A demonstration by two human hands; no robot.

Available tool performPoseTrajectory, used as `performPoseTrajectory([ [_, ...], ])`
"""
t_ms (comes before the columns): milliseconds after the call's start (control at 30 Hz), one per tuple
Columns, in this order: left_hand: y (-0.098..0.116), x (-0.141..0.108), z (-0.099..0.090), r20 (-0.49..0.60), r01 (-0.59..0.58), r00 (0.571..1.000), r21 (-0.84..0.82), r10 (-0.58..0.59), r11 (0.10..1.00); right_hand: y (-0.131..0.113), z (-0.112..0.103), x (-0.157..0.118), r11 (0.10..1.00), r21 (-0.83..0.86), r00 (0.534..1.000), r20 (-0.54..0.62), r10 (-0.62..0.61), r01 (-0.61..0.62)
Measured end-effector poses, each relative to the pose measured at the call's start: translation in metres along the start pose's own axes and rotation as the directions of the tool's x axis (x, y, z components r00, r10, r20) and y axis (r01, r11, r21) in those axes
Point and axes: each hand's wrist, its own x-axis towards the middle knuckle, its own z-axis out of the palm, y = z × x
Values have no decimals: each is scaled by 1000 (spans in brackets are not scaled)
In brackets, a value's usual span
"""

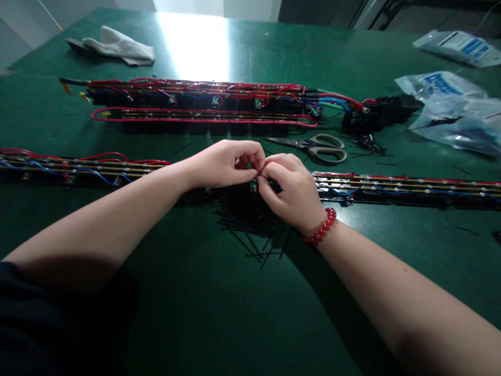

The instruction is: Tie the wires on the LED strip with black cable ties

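A long wired bar assembly [391,185], with brass-coloured rods and red and blue wires, runs across the table under both hands. Above its middle, my left hand [230,163] is closed, thumb and forefinger pinched together. Its fingertips meet those of my right hand [287,183], also pinched and wearing a red bead bracelet [321,227] at the wrist. Whatever lies between the fingertips is too small and hidden to make out. A small green circuit board [253,185] shows just below the fingers. Thin black cable ties [254,235] lie heaped in front of the bar.
Behind the hands lie scissors [323,148] and a second wired assembly [203,99] with a black connector end [379,112]. Clear plastic bags [454,115] sit at the right. A white cloth glove [119,46] rests far left on the green table [188,313].
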Motion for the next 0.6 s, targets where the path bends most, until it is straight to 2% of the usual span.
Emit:
performPoseTrajectory([
  [600, 0, 0, 0, -6, -6, 1000, 15, 6, 1000, 0, 1, 0, 999, -38, 1000, 24, -8, 9],
])
